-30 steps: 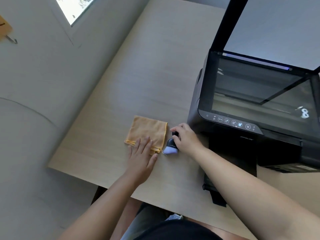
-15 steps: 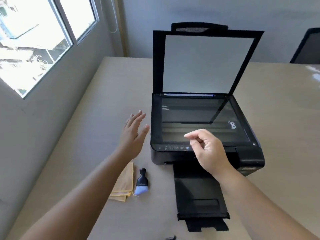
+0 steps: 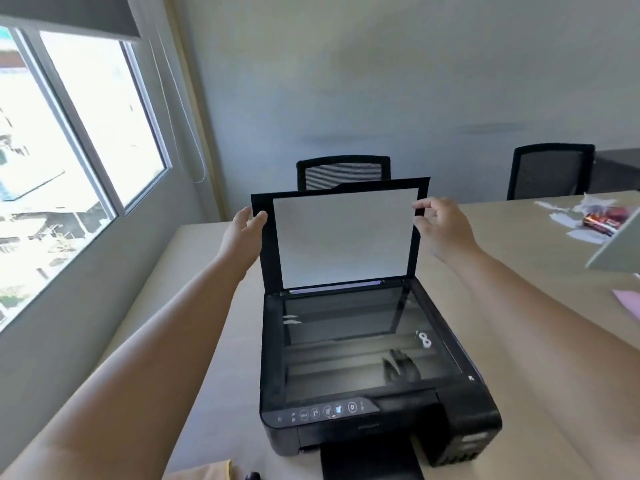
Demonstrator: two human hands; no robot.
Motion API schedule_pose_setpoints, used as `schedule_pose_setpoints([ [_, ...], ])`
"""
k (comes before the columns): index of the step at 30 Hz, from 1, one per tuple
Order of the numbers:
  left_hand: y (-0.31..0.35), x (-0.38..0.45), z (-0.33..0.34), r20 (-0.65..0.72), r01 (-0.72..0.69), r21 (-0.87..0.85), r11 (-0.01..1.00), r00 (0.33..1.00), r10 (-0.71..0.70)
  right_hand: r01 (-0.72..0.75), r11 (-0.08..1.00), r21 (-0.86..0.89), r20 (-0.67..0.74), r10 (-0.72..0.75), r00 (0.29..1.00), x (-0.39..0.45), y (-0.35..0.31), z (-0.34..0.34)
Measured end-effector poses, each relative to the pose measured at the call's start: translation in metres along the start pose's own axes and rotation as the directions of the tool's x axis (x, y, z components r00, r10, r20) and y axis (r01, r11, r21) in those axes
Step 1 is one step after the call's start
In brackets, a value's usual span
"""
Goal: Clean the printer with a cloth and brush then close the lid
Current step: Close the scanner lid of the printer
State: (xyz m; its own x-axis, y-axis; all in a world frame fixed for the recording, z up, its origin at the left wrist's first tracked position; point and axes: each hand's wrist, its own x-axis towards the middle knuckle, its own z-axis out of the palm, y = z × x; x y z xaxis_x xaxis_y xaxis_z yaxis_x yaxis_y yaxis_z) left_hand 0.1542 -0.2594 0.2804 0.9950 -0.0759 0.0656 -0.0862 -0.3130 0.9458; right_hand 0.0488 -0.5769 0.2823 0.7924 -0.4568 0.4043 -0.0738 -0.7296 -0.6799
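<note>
A black printer point(image 3: 363, 368) sits on a light wood table point(image 3: 540, 334). Its lid point(image 3: 343, 237) stands up, almost straight, with its white inside facing the person. Below the lid, the dark scanner glass point(image 3: 367, 344) is bare and shiny.

The left hand point(image 3: 242, 233) is at the top left corner of the lid. The thumb rests on the front of the black frame and the fingers go behind it, so it looks like a light hold on the edge. The right hand point(image 3: 440, 226) is at the top right corner. Its fingers are curled and a little apart, with the tips right at the frame. I cannot tell if they are pinching it or only touching it.

At the very bottom edge, left of the printer's paper tray point(image 3: 370, 462), a corner of the yellow cloth point(image 3: 207, 471) peeks in. Just beside it is the black tip of the brush point(image 3: 252, 476). Both lie on the table, well apart from the hands.

Nothing lies on the glass. Behind the lid, a black chair point(image 3: 343, 169) is pushed up to the far side of the table. A second black chair point(image 3: 550, 171) stands further right. On the right part of the table are white paper scraps and a red wrapper point(image 3: 602, 218), a slanted grey board point(image 3: 620, 251) and a pink sheet point(image 3: 628, 303) at the edge.

A big window point(image 3: 69, 150) fills the left wall and is very bright. The back wall point(image 3: 381, 81) is plain grey.
</note>
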Motion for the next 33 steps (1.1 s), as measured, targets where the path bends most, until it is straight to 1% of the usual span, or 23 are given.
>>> schedule_pose_setpoints([
  [2,0.012,0.013,0.002,-0.008,-0.007,-0.006,1.000,1.000,0.007,-0.004,1.000,-0.017,0.002,0.004,1.000,0.020,0.002,0.001],
  [5,0.027,0.028,0.005,-0.041,-0.013,-0.013,1.000,0.999,0.012,-0.011,1.000,0.010,-0.005,0.011,1.000,0.046,0.001,0.004],
  [8,0.030,0.034,0.011,-0.096,-0.038,-0.055,0.998,0.995,0.032,-0.084,0.992,0.096,-0.019,0.087,0.996,0.065,-0.002,0.007],
  [11,0.026,0.028,0.013,-0.205,-0.120,-0.031,0.992,0.972,0.112,-0.185,0.959,0.216,0.008,0.188,0.982,0.076,-0.002,0.012],
  [13,0.019,0.023,0.008,-0.310,-0.121,-0.017,0.992,0.944,0.110,-0.224,0.934,0.279,0.032,0.224,0.974,0.075,-0.001,0.015],
  [15,0.013,0.018,0.000,-0.372,-0.116,-0.050,0.992,0.924,0.089,-0.233,0.907,0.350,0.012,0.244,0.970,0.070,0.002,0.017],
  [18,0.009,0.009,-0.005,-0.366,-0.121,-0.081,0.989,0.927,0.083,-0.246,0.869,0.429,-0.080,0.307,0.948,0.060,0.010,0.015],
  [20,0.009,-0.002,-0.004,-0.364,-0.121,-0.139,0.983,0.929,0.063,-0.257,0.860,0.441,-0.105,0.334,0.937,0.052,0.018,0.013],
  [25,-0.002,-0.025,-0.008,-0.319,-0.096,-0.343,0.934,0.948,-0.020,-0.266,0.835,0.483,-0.081,0.344,0.935,0.031,0.023,0.004],
  [33,-0.020,-0.060,-0.001,-0.318,-0.077,-0.478,0.875,0.944,-0.090,-0.224,0.846,0.485,-0.042,0.278,0.960,-0.008,0.032,-0.011],
])
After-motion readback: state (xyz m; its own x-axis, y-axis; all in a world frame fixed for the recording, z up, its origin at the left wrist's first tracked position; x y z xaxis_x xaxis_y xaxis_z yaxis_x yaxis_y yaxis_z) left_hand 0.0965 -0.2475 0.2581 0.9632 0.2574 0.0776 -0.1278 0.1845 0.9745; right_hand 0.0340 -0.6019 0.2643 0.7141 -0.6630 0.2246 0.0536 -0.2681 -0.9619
